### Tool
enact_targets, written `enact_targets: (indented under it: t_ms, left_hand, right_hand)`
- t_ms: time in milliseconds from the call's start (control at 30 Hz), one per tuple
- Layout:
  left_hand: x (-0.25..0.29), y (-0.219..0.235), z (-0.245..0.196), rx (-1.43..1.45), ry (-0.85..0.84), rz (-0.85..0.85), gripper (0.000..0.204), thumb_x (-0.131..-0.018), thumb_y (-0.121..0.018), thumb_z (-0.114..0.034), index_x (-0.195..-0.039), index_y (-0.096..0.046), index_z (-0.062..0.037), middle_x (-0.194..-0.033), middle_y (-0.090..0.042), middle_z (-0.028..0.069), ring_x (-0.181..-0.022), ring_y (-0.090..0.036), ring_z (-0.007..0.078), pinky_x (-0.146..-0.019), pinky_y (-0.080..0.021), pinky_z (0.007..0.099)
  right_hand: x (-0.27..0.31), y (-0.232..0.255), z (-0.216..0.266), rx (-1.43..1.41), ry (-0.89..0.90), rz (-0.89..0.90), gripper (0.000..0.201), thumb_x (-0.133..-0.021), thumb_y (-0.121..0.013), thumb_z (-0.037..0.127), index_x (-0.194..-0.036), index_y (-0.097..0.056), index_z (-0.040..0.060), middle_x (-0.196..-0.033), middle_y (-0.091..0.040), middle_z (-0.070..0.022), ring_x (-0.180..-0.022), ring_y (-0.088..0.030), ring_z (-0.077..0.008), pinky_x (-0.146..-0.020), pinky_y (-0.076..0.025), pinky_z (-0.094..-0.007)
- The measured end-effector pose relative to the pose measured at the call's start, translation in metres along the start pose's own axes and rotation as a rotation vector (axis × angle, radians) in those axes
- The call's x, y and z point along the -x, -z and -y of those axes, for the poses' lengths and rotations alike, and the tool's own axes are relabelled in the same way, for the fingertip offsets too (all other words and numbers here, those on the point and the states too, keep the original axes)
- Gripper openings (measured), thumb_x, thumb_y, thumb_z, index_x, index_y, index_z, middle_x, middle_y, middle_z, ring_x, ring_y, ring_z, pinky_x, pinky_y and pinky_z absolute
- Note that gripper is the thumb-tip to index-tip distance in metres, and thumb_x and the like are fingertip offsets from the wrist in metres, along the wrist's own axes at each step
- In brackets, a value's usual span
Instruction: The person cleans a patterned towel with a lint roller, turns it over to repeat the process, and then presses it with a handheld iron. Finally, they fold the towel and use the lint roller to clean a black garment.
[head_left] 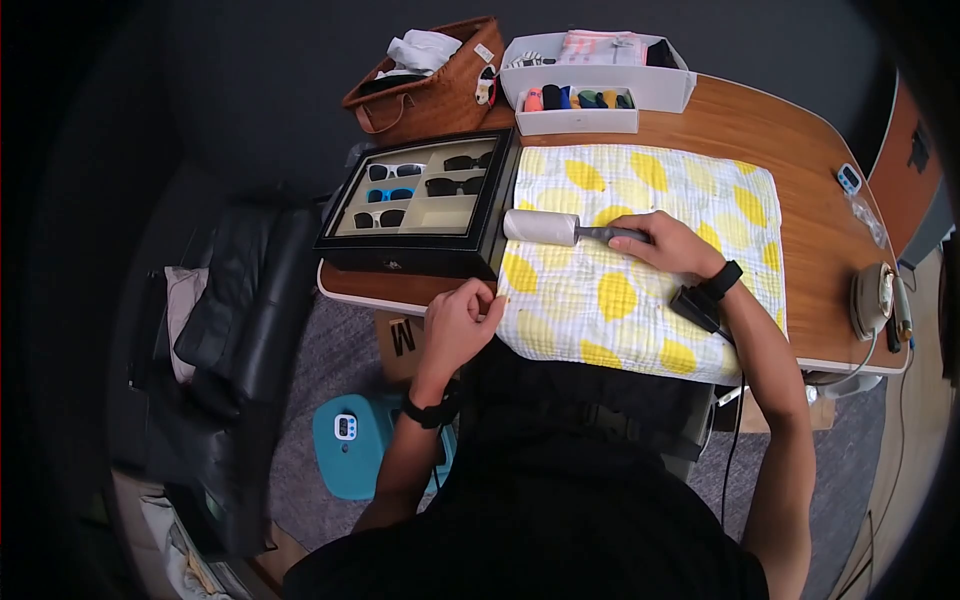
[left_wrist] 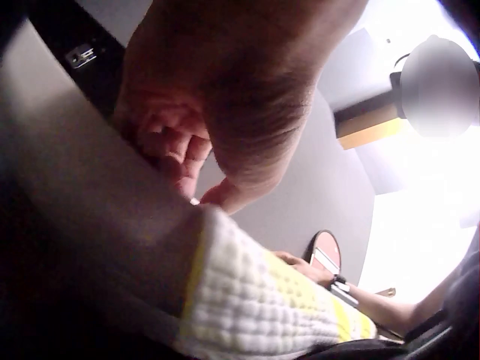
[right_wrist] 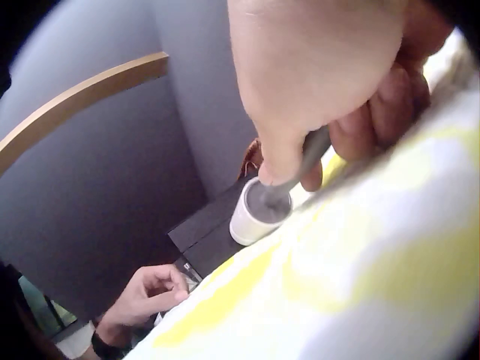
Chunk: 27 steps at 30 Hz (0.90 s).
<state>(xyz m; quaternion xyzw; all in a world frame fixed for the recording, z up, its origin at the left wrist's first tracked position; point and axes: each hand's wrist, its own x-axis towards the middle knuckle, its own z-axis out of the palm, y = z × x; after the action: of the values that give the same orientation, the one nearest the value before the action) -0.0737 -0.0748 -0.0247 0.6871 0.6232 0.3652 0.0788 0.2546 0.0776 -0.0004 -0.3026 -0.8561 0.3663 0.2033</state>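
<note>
My right hand point(head_left: 668, 243) grips the grey handle point(head_left: 600, 233) of a lint roller. Its white roll point(head_left: 541, 227) lies on a quilted white cloth point(head_left: 560, 330) printed with yellow lemons, close by the sunglasses case. In the right wrist view, the thumb runs along the handle toward the roll point(right_wrist: 255, 217). At the cloth's near left edge, my left hand point(head_left: 460, 325) has its fingers curled in. The left wrist view shows thumb and fingertips pinching the corner of the cloth point(left_wrist: 247, 300).
Left of the cloth stands a black glass-topped case point(head_left: 490, 215) with several sunglasses. Behind are a brown basket point(head_left: 440, 100) and white boxes point(head_left: 600, 122) of folded items. A black cabled device point(head_left: 694, 308) lies by the right wrist. Small appliances point(head_left: 872, 300) stand at the table's right edge.
</note>
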Motion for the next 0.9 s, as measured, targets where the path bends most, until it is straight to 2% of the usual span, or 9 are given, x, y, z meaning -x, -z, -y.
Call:
enact_targets:
  t_ms: [67, 133, 300, 467, 500, 633, 733, 800, 900]
  left_hand:
    - [0.008, 0.011, -0.007, -0.042, 0.093, 0.049, 0.026, -0.085, -0.08, -0.021, -0.073, -0.065, -0.0025, -0.049, -0.051, 0.0052, -0.042, -0.047, 0.0154, -0.046, -0.034, 0.0337]
    - [0.011, 0.025, -0.014, -0.029, 0.19, 0.041, 0.038, -0.087, -0.078, -0.034, -0.069, -0.07, -0.0013, -0.053, -0.06, 0.0118, -0.047, -0.06, 0.0297, -0.05, -0.044, 0.0387]
    - [0.017, 0.035, -0.027, -0.119, 0.257, 0.238, 0.046, -0.087, -0.077, -0.04, -0.071, -0.072, 0.0024, -0.055, -0.062, 0.016, -0.051, -0.062, 0.0346, -0.051, -0.046, 0.0399]
    - [0.031, -0.008, 0.027, 0.264, 0.236, 0.415, 0.04, -0.093, -0.075, -0.032, -0.079, -0.071, 0.0052, -0.056, -0.061, 0.0126, -0.055, -0.064, 0.0132, -0.054, -0.045, 0.0318]
    - [0.032, -0.004, 0.025, 0.394, 0.235, 0.521, 0.021, -0.098, -0.071, -0.014, -0.104, -0.074, 0.0063, -0.088, -0.076, 0.0039, -0.079, -0.067, 0.0071, -0.066, -0.049, 0.0255]
    - [0.03, -0.005, 0.025, 1.008, 0.252, 0.429, 0.012, -0.099, -0.067, -0.01, -0.099, -0.069, 0.0014, -0.096, -0.072, 0.0012, -0.084, -0.061, 0.0033, -0.07, -0.045, 0.0203]
    - [0.025, -0.009, 0.05, 1.109, 0.191, 0.455, 0.009, -0.098, -0.067, -0.008, -0.094, -0.069, -0.0003, -0.091, -0.071, 0.0, -0.083, -0.061, 0.0023, -0.07, -0.045, 0.0202]
    - [0.029, -0.01, 0.05, 1.103, 0.201, 0.434, 0.01, -0.098, -0.067, -0.007, -0.091, -0.068, -0.0003, -0.089, -0.07, -0.001, -0.081, -0.06, 0.0018, -0.069, -0.044, 0.0199]
    - [0.024, 0.001, 0.044, 0.959, 0.241, 0.51, 0.012, -0.1, -0.066, -0.008, -0.097, -0.071, 0.0023, -0.092, -0.072, -0.0001, -0.083, -0.062, 0.0023, -0.073, -0.047, 0.0199]
  right_hand:
    - [0.002, 0.003, 0.003, -0.014, -0.032, 0.043, 0.035, -0.097, -0.071, 0.033, -0.12, -0.073, 0.0069, -0.096, -0.075, -0.0147, -0.083, -0.068, -0.0228, -0.08, -0.053, -0.0359]
    - [0.005, 0.006, 0.006, -0.014, -0.048, 0.186, 0.034, -0.097, -0.071, 0.032, -0.119, -0.073, 0.0068, -0.096, -0.075, -0.0156, -0.083, -0.068, -0.024, -0.08, -0.053, -0.0359]
    - [-0.001, 0.001, -0.004, 0.03, 0.003, 0.025, 0.032, -0.098, -0.071, 0.029, -0.119, -0.073, 0.0046, -0.087, -0.071, -0.0114, -0.073, -0.06, -0.0167, -0.072, -0.05, -0.0335]
    - [0.006, 0.003, -0.002, -0.131, -0.048, 0.234, 0.033, -0.098, -0.071, 0.03, -0.118, -0.074, 0.0048, -0.088, -0.073, -0.0065, -0.075, -0.057, -0.0115, -0.072, -0.049, -0.0297]
    - [0.004, -0.002, -0.002, -0.088, -0.033, 0.108, 0.032, -0.097, -0.073, 0.03, -0.119, -0.074, 0.0056, -0.088, -0.072, -0.0035, -0.076, -0.056, -0.01, -0.071, -0.048, -0.0284]
    - [0.006, 0.008, 0.004, -0.092, -0.096, 0.178, 0.034, -0.096, -0.074, 0.03, -0.121, -0.074, 0.0077, -0.089, -0.073, -0.0016, -0.078, -0.056, -0.0093, -0.072, -0.047, -0.029]
    - [0.007, 0.007, 0.006, -0.064, -0.103, 0.294, 0.035, -0.098, -0.07, 0.033, -0.121, -0.073, 0.0071, -0.089, -0.074, -0.0096, -0.075, -0.06, -0.0142, -0.071, -0.049, -0.0331]
    - [0.009, 0.002, 0.01, 0.094, 0.003, 0.016, 0.036, -0.1, -0.067, 0.035, -0.12, -0.072, 0.006, -0.088, -0.073, -0.0149, -0.072, -0.064, -0.0224, -0.07, -0.051, -0.0355]
    - [0.017, 0.008, 0.035, 0.243, -0.042, -0.022, 0.036, -0.101, -0.063, 0.034, -0.118, -0.071, 0.0031, -0.089, -0.071, -0.0203, -0.074, -0.066, -0.0308, -0.073, -0.052, -0.0387]
